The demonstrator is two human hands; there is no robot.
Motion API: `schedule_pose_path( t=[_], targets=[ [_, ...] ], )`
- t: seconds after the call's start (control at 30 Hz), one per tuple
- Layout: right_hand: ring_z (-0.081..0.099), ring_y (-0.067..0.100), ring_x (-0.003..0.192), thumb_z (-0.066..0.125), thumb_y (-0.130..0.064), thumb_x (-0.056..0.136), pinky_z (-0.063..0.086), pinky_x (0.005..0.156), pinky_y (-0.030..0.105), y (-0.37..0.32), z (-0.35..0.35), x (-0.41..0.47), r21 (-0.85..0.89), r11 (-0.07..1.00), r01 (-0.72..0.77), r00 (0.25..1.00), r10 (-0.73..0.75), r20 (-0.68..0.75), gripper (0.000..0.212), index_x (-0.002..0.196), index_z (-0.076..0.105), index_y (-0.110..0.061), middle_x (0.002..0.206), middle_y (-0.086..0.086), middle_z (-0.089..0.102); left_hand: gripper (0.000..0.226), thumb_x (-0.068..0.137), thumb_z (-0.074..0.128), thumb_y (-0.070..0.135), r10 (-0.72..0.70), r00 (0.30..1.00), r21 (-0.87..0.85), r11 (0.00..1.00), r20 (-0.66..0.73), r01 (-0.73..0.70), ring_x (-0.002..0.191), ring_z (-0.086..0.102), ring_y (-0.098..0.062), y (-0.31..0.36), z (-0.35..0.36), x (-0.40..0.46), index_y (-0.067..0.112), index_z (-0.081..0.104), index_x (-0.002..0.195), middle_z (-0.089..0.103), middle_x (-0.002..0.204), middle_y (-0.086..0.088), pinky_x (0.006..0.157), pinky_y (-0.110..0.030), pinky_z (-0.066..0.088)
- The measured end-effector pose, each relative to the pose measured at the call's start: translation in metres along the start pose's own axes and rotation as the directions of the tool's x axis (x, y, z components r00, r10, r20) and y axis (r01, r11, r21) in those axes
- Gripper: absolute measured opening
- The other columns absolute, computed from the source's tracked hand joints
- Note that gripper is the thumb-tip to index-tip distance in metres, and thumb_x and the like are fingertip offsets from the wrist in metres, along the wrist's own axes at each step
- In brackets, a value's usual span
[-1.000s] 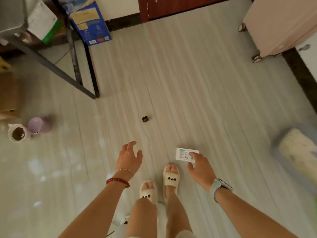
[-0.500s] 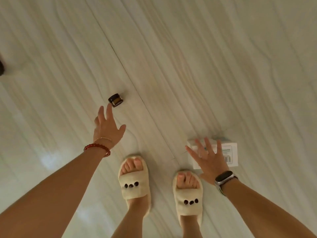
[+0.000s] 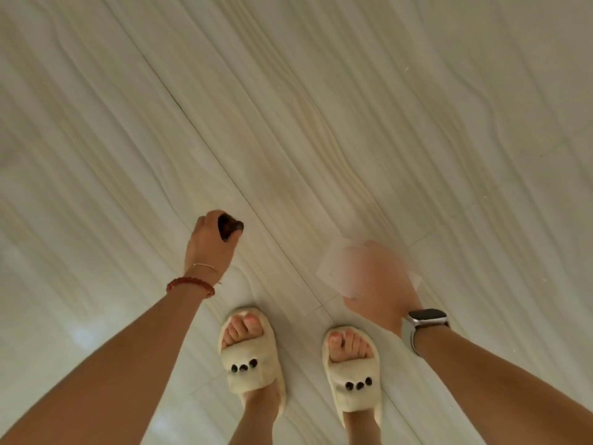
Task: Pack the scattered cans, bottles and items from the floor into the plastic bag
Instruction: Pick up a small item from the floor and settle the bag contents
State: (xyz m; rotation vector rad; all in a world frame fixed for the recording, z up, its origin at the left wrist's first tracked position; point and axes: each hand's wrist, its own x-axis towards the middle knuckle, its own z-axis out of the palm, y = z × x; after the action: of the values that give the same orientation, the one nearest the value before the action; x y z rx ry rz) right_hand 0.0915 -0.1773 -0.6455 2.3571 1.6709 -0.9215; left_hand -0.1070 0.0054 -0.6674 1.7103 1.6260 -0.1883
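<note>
The small dark jar is at the fingertips of the left hand, low over the pale floor and just left of a long tile joint. The fingers are curled around the jar and seem to pinch it from above, but it is not clear whether it is already lifted or is touching the floor. The second item, a flat white box, is under the right hand, in front of the right foot. This part of the picture is blurred by motion, so I cannot tell whether the fingers are closed on the box or only lying on it. The plastic bag is not in view, and no cans or bottles are visible here, so what is already packed cannot be judged. As I judge it, the task is at a pick-up step: two items are being taken at once, and both must be carried to the bag. Both arms reach down and forward, almost straight, on either side of the feet in cream slippers. The left wrist has a red bead bracelet, and the right wrist has a watch, its face turned up.
</note>
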Motion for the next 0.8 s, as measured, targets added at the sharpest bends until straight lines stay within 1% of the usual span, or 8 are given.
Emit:
schedule_pose_path(
  t=[0.07,0.17,0.27,0.37,0.43,0.5,0.63,0.8],
  targets=[
    [0.055,0.036,0.093,0.077,-0.03,0.05,0.05,0.073,0.045,-0.012,-0.035,-0.014,0.143,0.989,-0.041,0.999,0.045,-0.023,0.079,0.116,0.034,-0.022,0.112,0.018,0.051,0.033,0.083,0.064,0.019,0.028,1.0,-0.095,0.995,0.009,-0.027,0.094,0.053,-0.024,0.029,-0.019,-0.032,0.007,0.054,0.113,0.056,0.11,-0.014,0.079,-0.028,0.041],
    [0.052,0.034,0.101,0.077,-0.032,0.055,0.049,0.08,0.043,-0.033,-0.1,-0.047,0.326,0.94,-0.102,0.982,0.148,-0.118,0.079,0.12,0.033,-0.025,0.118,0.016,0.047,0.03,0.081,0.067,0.016,0.048,0.999,-0.212,0.976,-0.02,-0.051,0.088,0.051,-0.015,0.084,-0.061,-0.081,0.01,0.057,0.108,0.058,0.106,-0.009,0.076,-0.026,0.043],
    [0.046,0.029,0.108,0.075,-0.033,0.063,0.05,0.085,0.042,-0.047,-0.175,-0.089,0.547,0.811,-0.208,0.926,0.343,-0.157,0.075,0.125,0.034,-0.025,0.124,0.01,0.038,0.03,0.08,0.067,0.011,0.074,0.996,-0.287,0.954,-0.04,-0.082,0.087,0.051,-0.015,0.15,-0.112,-0.129,0.009,0.057,0.108,0.057,0.105,-0.009,0.076,-0.03,0.048],
    [0.042,0.02,0.107,0.075,-0.03,0.064,0.052,0.084,0.042,-0.053,-0.248,-0.141,0.703,0.675,-0.224,0.845,0.493,-0.205,0.074,0.124,0.032,-0.029,0.12,-0.001,0.033,0.033,0.08,0.067,0.01,0.192,0.981,-0.29,0.938,-0.024,-0.19,0.087,0.051,-0.015,0.22,-0.16,-0.176,0.008,0.056,0.11,0.057,0.106,-0.009,0.075,-0.026,0.046],
    [0.04,0.017,0.106,0.076,-0.026,0.064,0.052,0.085,0.04,-0.054,-0.294,-0.177,0.768,0.601,-0.222,0.775,0.587,-0.235,0.074,0.124,0.034,-0.028,0.115,-0.007,0.029,0.034,0.08,0.067,0.011,0.29,0.957,-0.267,0.923,0.001,-0.279,0.088,0.051,-0.015,0.267,-0.188,-0.205,0.007,0.055,0.112,0.056,0.108,-0.009,0.075,-0.024,0.044],
    [0.04,0.017,0.108,0.077,-0.023,0.065,0.051,0.088,0.038,-0.054,-0.334,-0.216,0.817,0.529,-0.228,0.693,0.678,-0.246,0.073,0.126,0.035,-0.025,0.117,-0.006,0.028,0.036,0.08,0.067,0.012,0.387,0.921,-0.244,0.897,0.035,-0.368,0.089,0.05,-0.015,0.312,-0.212,-0.235,0.007,0.055,0.113,0.056,0.109,-0.01,0.076,-0.025,0.046],
    [0.044,0.022,0.109,0.079,-0.019,0.065,0.049,0.085,0.036,-0.051,-0.39,-0.298,0.903,0.395,-0.169,0.473,0.836,-0.278,0.073,0.125,0.039,-0.016,0.117,-0.003,0.03,0.038,0.081,0.067,0.012,0.581,0.804,-0.206,0.808,0.124,-0.552,0.09,0.048,-0.013,0.388,-0.241,-0.309,0.008,0.053,0.115,0.052,0.108,-0.005,0.075,-0.024,0.044],
    [0.042,0.016,0.103,0.077,-0.018,0.069,0.04,0.074,0.013,-0.039,-0.41,-0.413,0.98,0.179,-0.084,0.225,0.962,-0.156,0.069,0.126,0.038,-0.016,0.116,-0.004,0.029,0.034,0.082,0.065,0.016,0.725,0.624,-0.14,0.678,0.291,-0.722,0.089,0.048,-0.012,0.451,-0.228,-0.417,0.012,0.053,0.114,0.053,0.108,-0.005,0.077,-0.023,0.039]
  ],
)
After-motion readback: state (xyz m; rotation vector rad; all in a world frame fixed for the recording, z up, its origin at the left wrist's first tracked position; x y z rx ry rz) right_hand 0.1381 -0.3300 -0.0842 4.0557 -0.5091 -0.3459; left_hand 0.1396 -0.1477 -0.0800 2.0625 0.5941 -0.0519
